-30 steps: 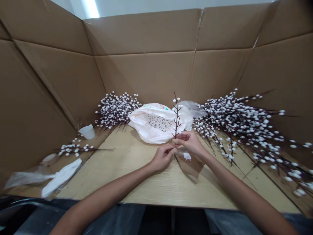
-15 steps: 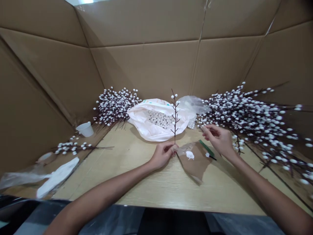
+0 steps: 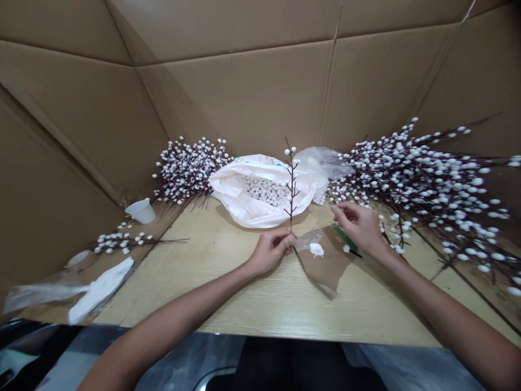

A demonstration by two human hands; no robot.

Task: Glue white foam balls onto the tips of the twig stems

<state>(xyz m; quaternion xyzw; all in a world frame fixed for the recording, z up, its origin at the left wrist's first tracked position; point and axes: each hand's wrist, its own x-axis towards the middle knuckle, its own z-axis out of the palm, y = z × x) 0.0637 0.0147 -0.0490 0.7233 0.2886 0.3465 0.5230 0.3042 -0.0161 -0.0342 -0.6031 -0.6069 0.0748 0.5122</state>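
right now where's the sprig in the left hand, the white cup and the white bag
sprig [image 3: 291, 187], head view, on its dark stem
white cup [image 3: 141, 211], head view, on its side wall
white bag [image 3: 232, 198], head view, on its folded plastic edge

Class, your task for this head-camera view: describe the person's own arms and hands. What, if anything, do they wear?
The left hand and right hand are bare: no gloves, and no ring, watch or bracelet shows. The left forearm and right forearm are bare too, with no sleeve visible down to the picture's edge.
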